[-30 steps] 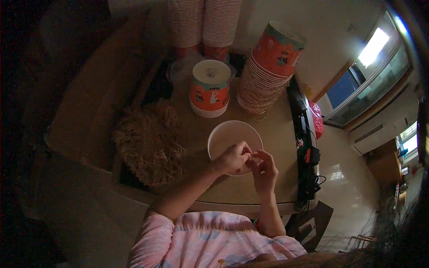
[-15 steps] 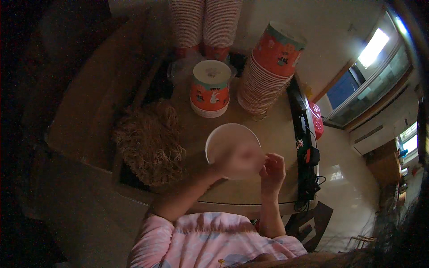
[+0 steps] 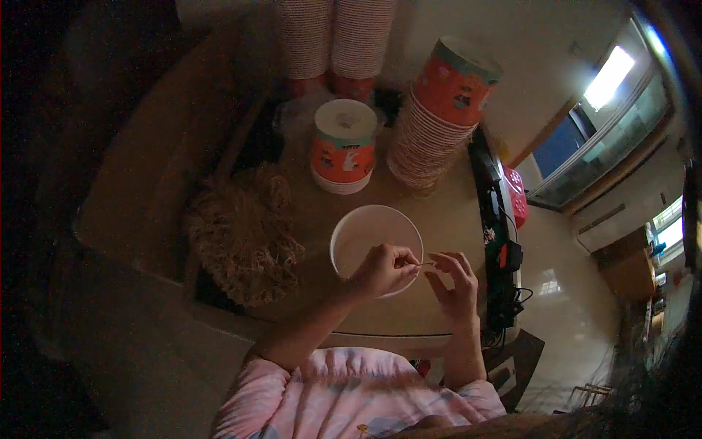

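A white round paper tub (image 3: 358, 227) stands mouth up on the table before me. Over its near right rim my left hand (image 3: 384, 271) is closed, thumb and fingertips pinching a thin pale strand (image 3: 425, 264), probably twine. My right hand (image 3: 455, 285) faces it just right of the rim. Its fingers are bent, the thumb standing apart from them, and the strand's end comes up to its fingertips. To the left lies a loose heap of tan twine (image 3: 245, 238).
Behind the tub stands a short upside-down stack of orange printed tubs (image 3: 344, 157). A taller leaning stack (image 3: 439, 117), draped with strands, is at the right. Two tall stacks (image 3: 333, 44) rise at the back. Black cables and a power strip (image 3: 504, 256) line the table's right edge.
My left hand has gone from a motion blur to a clear pinch on the strand. My right hand has shifted slightly right, its fingers now more spread. The tub has moved slightly left.
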Demonstrator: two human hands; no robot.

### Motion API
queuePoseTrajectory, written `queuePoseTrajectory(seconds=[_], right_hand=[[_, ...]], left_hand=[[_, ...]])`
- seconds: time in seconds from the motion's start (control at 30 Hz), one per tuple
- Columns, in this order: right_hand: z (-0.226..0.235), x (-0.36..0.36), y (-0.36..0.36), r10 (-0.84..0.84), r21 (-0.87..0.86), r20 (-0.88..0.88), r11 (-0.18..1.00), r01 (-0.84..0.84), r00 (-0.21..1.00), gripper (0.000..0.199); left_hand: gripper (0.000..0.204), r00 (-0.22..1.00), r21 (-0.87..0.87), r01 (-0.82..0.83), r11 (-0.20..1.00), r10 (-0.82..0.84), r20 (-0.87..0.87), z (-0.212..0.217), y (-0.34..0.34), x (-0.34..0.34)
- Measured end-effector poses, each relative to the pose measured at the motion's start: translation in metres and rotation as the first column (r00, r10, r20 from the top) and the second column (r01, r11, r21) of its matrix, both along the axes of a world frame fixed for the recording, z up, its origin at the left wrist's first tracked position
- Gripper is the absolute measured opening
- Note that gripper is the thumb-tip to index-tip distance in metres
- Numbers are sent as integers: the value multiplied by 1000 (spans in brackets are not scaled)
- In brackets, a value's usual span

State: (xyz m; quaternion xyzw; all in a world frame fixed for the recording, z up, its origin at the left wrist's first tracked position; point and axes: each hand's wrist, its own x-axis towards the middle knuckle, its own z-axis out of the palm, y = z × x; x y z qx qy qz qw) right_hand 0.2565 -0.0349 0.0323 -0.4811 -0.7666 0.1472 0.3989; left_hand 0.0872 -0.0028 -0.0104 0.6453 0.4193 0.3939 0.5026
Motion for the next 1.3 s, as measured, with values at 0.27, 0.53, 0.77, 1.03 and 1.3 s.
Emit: queuePoseTrajectory(seconds=[0.27, 0.53, 0.77, 1.03, 1.3], right_hand=[[-1, 11, 8, 26, 70, 142, 997, -36, 990, 16], [-12, 11, 10, 54, -8, 142, 999, -54, 988, 7], [-26, 13, 5, -9, -235, -108, 972, -17, 994, 8], [-13, 13, -4, 54, -149, -48, 987, -60, 997, 4], [-38, -11, -11, -42, 4, -104, 999, 43, 994, 11]], left_hand=[[12, 1000, 79, -5, 997, 6, -19, 4, -2, 4], [12, 1000, 112, -11, 994, 10, 10, -1, -5, 5], [13, 1000, 158, -8, 987, 10, -12, 0, -4, 7], [21, 962, 185, -107, 977, 149, -227, 14, -7, -5], [37, 930, -155, 367, 917, -355, 97, 23, 9, -11]])
